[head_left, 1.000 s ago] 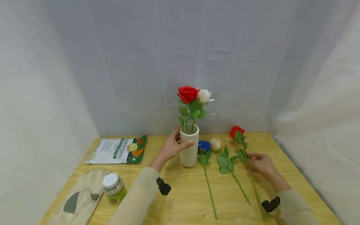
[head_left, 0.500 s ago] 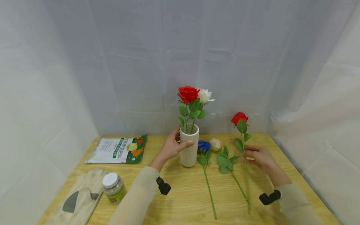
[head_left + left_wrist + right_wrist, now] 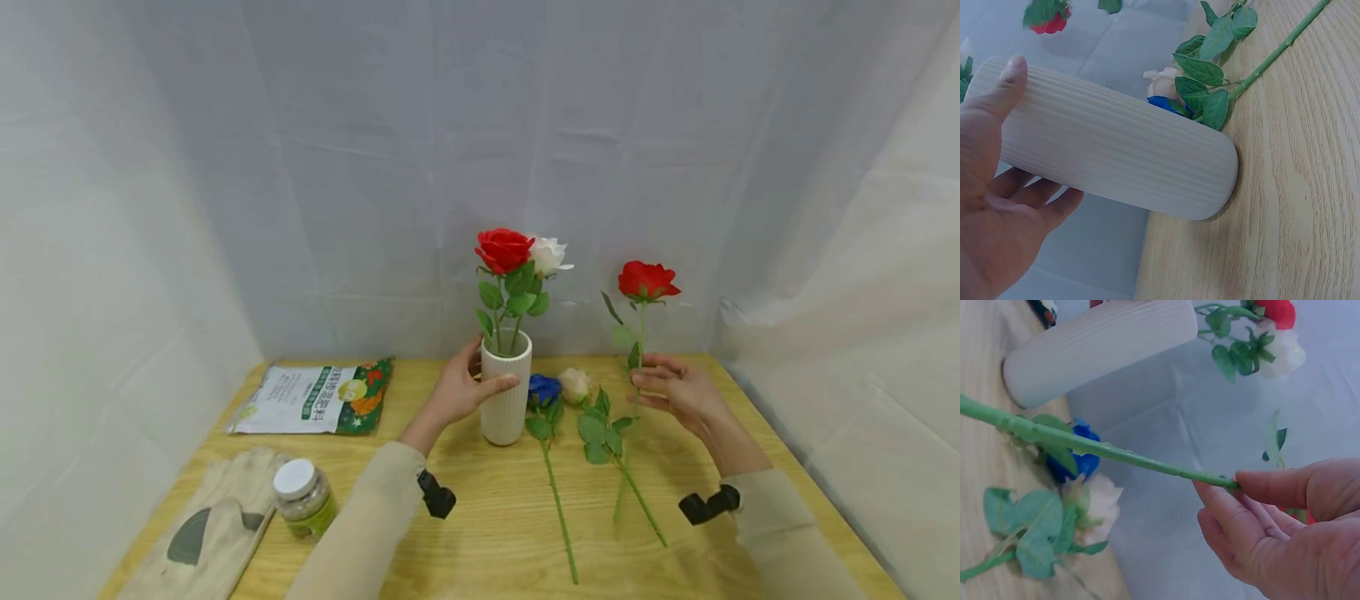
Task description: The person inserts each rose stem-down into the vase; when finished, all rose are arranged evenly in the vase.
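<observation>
Vase [image 3: 507, 414], gripped in left hand [image 3: 457, 392], already holding red rose [image 3: 504, 252], white rose [image 3: 549, 255]. Right of vase: second red rose [image 3: 648, 280] pinched in right hand [image 3: 682, 393]; blue rose [image 3: 543, 390], cream rose [image 3: 576, 386] apparently pending.

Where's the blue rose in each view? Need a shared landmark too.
Head: blue rose below and right of centre, beside the vase.
Left wrist: just above centre, mostly hidden by the vase.
Right wrist: left of centre, partly behind the held stem.
Landmark: the vase, in all three.
</observation>
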The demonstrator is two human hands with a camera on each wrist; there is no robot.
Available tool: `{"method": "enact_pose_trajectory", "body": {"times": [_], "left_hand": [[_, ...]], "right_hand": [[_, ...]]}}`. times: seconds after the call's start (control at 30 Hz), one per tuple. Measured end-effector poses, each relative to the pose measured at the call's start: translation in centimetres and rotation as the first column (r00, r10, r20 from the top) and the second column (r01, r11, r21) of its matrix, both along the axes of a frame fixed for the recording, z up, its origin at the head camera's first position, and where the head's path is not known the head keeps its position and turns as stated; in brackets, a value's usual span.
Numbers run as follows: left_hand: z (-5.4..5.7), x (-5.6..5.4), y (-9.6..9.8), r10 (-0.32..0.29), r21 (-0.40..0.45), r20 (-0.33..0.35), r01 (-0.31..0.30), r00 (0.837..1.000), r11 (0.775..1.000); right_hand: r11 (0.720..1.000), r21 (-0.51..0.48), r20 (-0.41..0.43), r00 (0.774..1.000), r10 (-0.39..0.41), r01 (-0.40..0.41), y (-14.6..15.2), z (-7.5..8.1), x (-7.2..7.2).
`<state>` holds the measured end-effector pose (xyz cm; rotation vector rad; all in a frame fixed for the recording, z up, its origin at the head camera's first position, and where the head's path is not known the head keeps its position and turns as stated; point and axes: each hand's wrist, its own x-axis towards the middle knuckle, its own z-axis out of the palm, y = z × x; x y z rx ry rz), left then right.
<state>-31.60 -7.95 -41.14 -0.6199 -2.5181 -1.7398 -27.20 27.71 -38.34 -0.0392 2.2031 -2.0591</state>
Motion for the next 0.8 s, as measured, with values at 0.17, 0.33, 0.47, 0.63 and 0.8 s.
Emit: {"method": "enact_pose_trajectory", "body": {"times": [0.17, 0.33, 0.47, 0.63, 0.8], "left_hand": [[0.0, 0.0, 0.0, -0.006, 0.001, -0.001, 0.006, 1.000, 1.000], [0.0, -0.1, 0.1, -0.008, 0.002, 0.001, 0.008, 1.000, 1.000], [0.1, 0.0, 0.1, -0.009, 0.006, 0.000, 0.009, 1.000, 1.000], [0.2, 0.2, 0.1, -0.004, 0.011, 0.001, 0.004, 1.000, 1.000], [0.1, 0.1, 0.1, -0.009, 0.017, -0.009, 0.009, 1.000, 1.000]], "right_hand": [[0.997, -0.072, -0.018, 1.000, -0.011, 0.010, -0.8, 1.5, -0.1], [0.966, -0.252, -0.038, 0.997, -0.071, 0.059, -1.8, 3.3, -0.3], [0.923, -0.373, -0.065, 0.989, -0.133, 0.099, -2.8, 4.8, -0.5], [0.865, -0.478, -0.113, 0.966, -0.231, 0.151, -4.1, 6.6, -1.0], [0.810, -0.557, -0.144, 0.939, -0.311, 0.182, -5.0, 8.3, -1.5]]}}
